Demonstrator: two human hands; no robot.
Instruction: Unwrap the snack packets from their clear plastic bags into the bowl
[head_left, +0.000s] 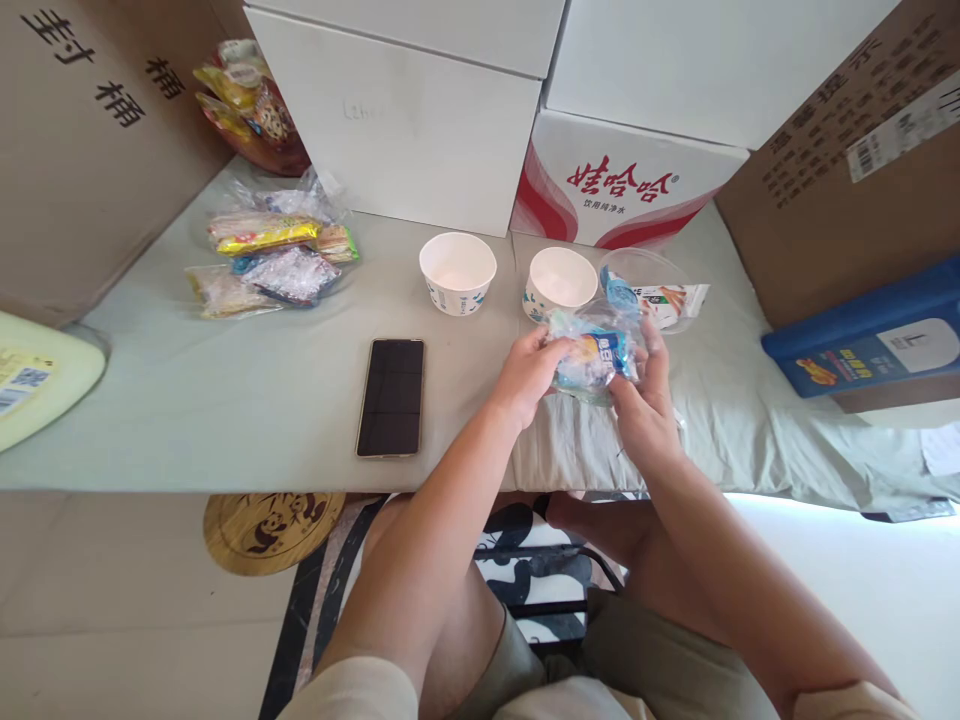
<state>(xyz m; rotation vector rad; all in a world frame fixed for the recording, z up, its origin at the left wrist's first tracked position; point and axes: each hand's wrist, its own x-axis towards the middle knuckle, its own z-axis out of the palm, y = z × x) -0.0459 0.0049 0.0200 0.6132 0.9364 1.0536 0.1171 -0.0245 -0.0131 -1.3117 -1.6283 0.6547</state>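
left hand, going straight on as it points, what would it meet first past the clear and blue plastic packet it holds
Probably the round white paper cup on the right, beyond the packet; depth is unclear, so the left hand might pass over it.

Right of centre, held packet (592, 362): thin plastic film, glossy, crinkled. Just above, left bowl (457, 299) and right bowl (537, 302): paper by the look, smooth, matt white. Clear tub (651, 259) beyond: transparent plastic, shiny. Phone (391, 398) near centre: dark, glass-like face, glossy, reflecting. Upper left, packet pile (289, 272): creased film, strong glints. Cloth (225, 400) across mid-frame: matt, fairly smooth at left, rucked at right. Top, white boxes (405, 120): smooth card, low sheen. Brown carton (90, 200), upper left: matt cardboard. Left edge, jug (56, 350): smooth plastic, soft sheen. Lower left, round board (271, 530): wood-look, smooth, printed.
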